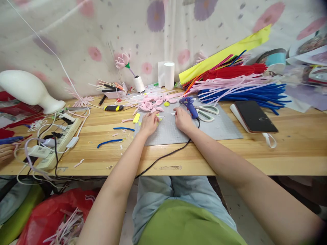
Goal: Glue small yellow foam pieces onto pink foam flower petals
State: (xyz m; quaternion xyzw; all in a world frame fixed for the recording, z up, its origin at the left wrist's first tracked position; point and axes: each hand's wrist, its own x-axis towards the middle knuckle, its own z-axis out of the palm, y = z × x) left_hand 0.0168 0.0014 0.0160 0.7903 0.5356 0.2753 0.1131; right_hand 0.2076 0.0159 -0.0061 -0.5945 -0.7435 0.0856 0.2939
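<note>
A wooden table (270, 149) carries the work; on it, a grey cutting mat (219, 129) reaches almost to the near edge, presumably to shield the wood. Pipe-cleaner bundles (240, 93) in red, pale pink and blue lie sorted by colour along the table's far edge, beyond the mat's far right corner, probably to leave the mat free. The left hand (149, 123) rests by the mat's left edge, fingers curled; whether it grasps anything cannot be told. The right hand (182, 119), farther in from that edge, appears to pinch a small white piece. A blue glue gun (189, 106) and scissors (207, 113) lie just beyond it, likely for easy reach. Pink fuzzy loops (150, 102), petal-shaped and heaped, occupy the mat's far left corner. Smallest, the white piece (172, 113) at the right fingertips, left of the mat's middle, is slender, pale and partly hidden.
</note>
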